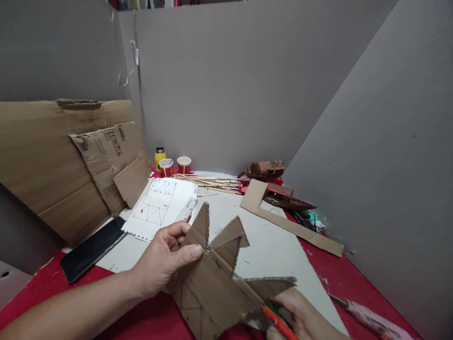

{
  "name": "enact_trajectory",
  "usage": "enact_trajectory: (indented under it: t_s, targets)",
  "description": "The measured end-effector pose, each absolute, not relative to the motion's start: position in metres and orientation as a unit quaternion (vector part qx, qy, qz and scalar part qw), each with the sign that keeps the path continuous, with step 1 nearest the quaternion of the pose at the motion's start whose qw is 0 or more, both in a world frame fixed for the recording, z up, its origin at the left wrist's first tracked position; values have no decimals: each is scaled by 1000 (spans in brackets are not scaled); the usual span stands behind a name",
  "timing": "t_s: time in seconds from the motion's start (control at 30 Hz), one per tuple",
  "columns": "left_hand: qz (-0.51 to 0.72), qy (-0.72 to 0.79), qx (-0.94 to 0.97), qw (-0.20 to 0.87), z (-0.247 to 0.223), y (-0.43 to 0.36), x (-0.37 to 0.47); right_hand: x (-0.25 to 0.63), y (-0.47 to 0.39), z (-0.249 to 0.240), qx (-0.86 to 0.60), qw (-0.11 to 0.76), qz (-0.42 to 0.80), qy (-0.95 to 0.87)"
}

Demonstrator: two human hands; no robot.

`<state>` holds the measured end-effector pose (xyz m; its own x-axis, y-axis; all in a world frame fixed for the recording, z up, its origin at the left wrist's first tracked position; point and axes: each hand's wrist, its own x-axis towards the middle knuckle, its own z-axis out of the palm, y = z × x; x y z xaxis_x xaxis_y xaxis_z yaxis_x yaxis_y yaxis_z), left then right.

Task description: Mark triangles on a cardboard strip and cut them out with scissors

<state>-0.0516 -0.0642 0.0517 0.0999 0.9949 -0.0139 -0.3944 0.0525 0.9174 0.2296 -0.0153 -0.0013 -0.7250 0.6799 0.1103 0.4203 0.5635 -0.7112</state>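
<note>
My left hand (170, 259) pinches a piece of brown cardboard (215, 288) between thumb and fingers, tilted up above the table. Pointed triangular flaps stand out along its upper edge, and pencil lines cross its lower left part. At the lower right, my right hand (300, 314) is closed around an orange and green tool (279, 323). The tool's front end meets the cardboard's right edge; whether it is a knife or scissors I cannot tell. Part of the right hand is hidden behind the cardboard and cut off by the frame.
A white board (283, 252) covers the red table. Left lie a phone (94, 248) and a paper with triangle drawings (155, 203). Behind are sticks (212, 182), paper cups (184, 165) and a yellow bottle (160, 160). Right are an L-shaped cardboard strip (297, 226) and a pink-handled tool (375, 318).
</note>
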Motion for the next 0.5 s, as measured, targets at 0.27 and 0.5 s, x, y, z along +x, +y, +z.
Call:
enact_trajectory:
  t_s: [0.27,0.5]
  targets:
    - [541,496,588,338,90,-63,-86,237,23,13,-452,87,59,-886]
    - [374,503,603,493,98,-50,-83,234,29,13,-429,183,116,-877]
